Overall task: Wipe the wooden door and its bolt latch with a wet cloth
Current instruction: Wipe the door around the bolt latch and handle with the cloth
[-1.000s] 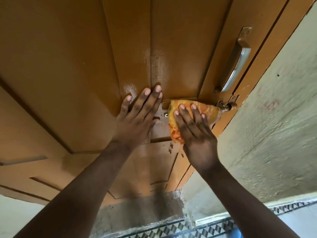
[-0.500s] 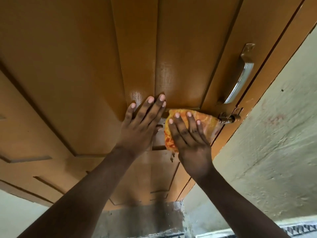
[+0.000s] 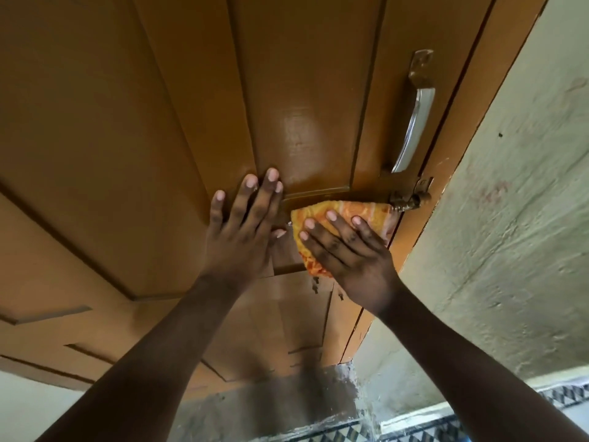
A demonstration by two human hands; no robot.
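Observation:
A brown panelled wooden door (image 3: 134, 129) fills most of the view. Its brown bolt latch (image 3: 406, 200) runs along the middle rail to the door's right edge. My right hand (image 3: 350, 256) lies flat on an orange patterned cloth (image 3: 353, 209), pressing it against the door just below the bolt, fingers spread. Part of the bolt is hidden under the cloth. My left hand (image 3: 242, 224) rests flat on the door beside the cloth, fingers apart and holding nothing. A wet sheen shows on the panel above the hands.
A metal pull handle (image 3: 414, 122) is fixed above the bolt near the door's right edge. A rough pale wall (image 3: 510, 218) adjoins the door on the right. Patterned floor tiles (image 3: 446, 425) and a grey threshold (image 3: 280, 406) lie below.
My right hand has slid the cloth a little along the bolt area, first left, then back right. The view has shifted upward. My left hand has stayed pressed on the door.

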